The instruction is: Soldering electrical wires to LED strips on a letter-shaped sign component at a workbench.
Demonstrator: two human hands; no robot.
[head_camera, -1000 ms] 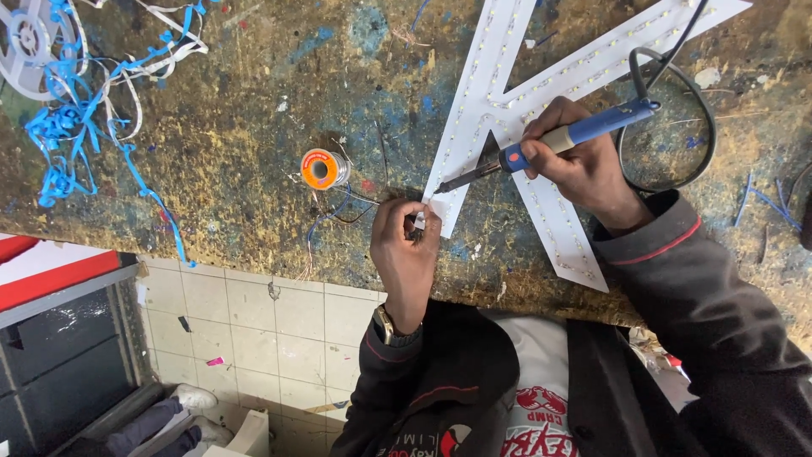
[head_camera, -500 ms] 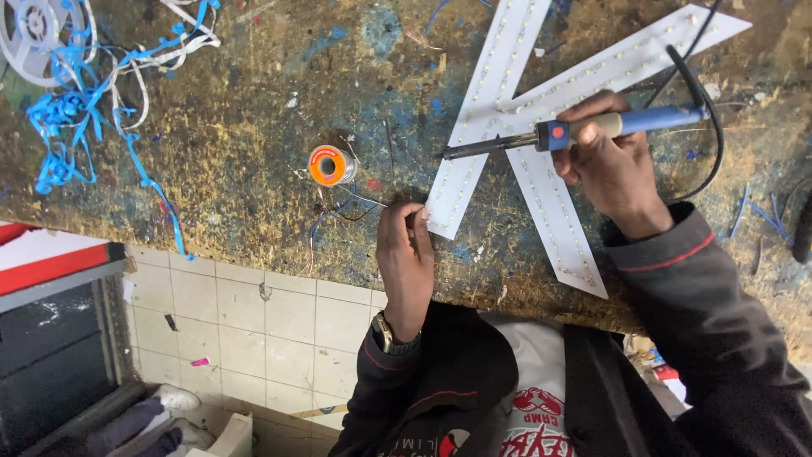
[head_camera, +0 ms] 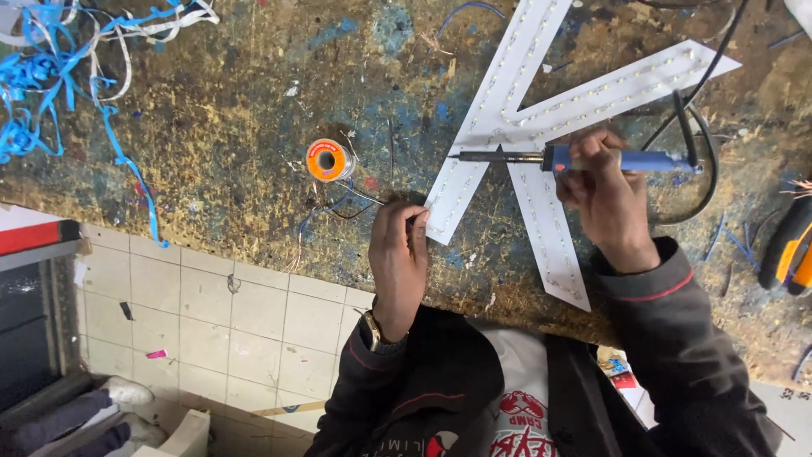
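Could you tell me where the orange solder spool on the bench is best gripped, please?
Grip the solder spool across its round rim, coming from above: it lies flat on the workbench, hole upward. Avoid the side where its wire trails toward the left hand.

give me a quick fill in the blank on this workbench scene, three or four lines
1. The right hand holds a soldering iron with a ____ handle.
2. The left hand pinches the lower tip of the white letter-shaped panel studded with rows of tiny ____.
3. The small solder spool has an ____ face.
4. Tangled ____ ribbon scraps lie at the bench's far left.

Missing words: blue; lights; orange; blue
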